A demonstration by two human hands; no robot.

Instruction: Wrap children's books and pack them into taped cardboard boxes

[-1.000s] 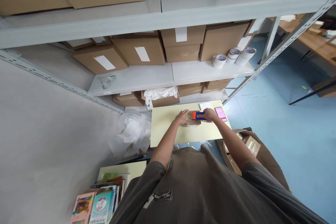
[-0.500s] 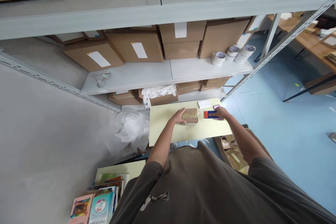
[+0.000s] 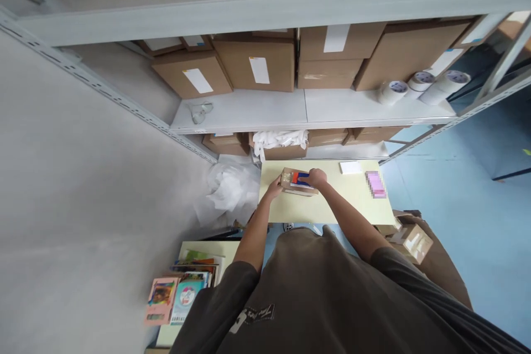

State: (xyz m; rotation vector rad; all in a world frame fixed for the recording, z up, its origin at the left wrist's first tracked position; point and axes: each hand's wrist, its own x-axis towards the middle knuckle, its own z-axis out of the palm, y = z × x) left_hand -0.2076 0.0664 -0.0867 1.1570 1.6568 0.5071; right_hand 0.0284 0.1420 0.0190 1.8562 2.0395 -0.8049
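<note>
A small cardboard box lies on the pale yellow table, with shiny clear tape across its top. My left hand is closed around the box's left end. In my right hand is a blue and orange tape dispenser, gripped from the right and resting on the top of the box. The dispenser's rear part and the right end of the box are partly hidden by that hand.
White paper and a pixelated pink object lie at the table's right. Tape rolls and cartons stand on the shelf ahead. Books sit low left; a large open carton stands right.
My right hand has brought the tape dispenser left, from beside the box onto its top. My left hand still holds the box's left end. The view has swung slightly left.
</note>
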